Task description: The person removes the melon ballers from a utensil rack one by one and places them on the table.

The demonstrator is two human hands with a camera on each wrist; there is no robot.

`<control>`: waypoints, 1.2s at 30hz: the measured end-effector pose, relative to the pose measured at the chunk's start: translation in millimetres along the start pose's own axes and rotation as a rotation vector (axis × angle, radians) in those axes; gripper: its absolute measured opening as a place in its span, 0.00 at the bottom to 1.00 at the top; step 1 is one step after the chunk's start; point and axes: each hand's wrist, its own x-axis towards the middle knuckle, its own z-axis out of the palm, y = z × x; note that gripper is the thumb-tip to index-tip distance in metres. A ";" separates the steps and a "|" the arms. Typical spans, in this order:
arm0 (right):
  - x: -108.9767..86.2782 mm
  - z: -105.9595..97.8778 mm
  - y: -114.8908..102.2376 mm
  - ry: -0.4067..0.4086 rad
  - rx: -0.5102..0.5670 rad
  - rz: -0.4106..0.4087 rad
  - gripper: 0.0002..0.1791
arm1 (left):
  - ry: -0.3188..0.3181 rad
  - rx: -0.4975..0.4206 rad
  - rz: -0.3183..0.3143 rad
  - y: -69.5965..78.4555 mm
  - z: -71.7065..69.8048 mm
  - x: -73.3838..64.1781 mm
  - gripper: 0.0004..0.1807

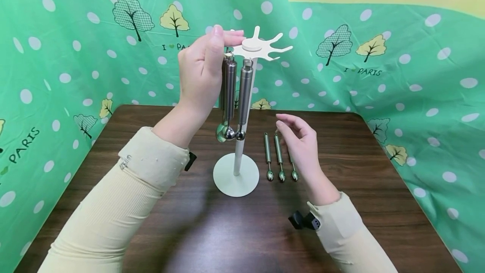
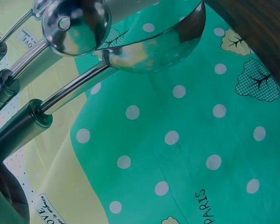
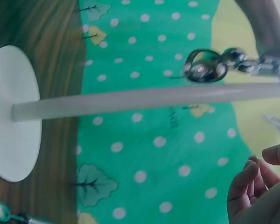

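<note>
A white stand with a round base carries a ring of prongs at its top. Several steel scoops with long cylindrical handles hang from its left and front prongs; close up, one round bowl has a small hole. My left hand is at the top beside the hanging handles, fingers extended towards the centre disc. Contact with a scoop there is hidden. My right hand hovers over three small scoops lying side by side on the table. Its fingers are loosely bent, holding nothing, and it partly covers the rightmost scoop.
The dark wooden table has the stand near its middle. A green polka-dot cloth with tree prints hangs behind and at both sides. Bare prongs point to the back and right of the stand's top.
</note>
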 end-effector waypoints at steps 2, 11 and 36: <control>-2.4 1.5 -6.6 -0.016 0.017 -0.009 0.08 | 0.003 0.007 0.004 0.3 -0.1 0.0 0.24; -9.5 6.6 -28.0 -0.091 0.079 -0.039 0.10 | 0.010 0.048 0.015 1.4 -1.3 -0.8 0.24; -14.1 23.5 -65.0 -0.227 0.052 -0.100 0.17 | -0.007 0.144 -0.021 10.4 -5.5 -1.1 0.21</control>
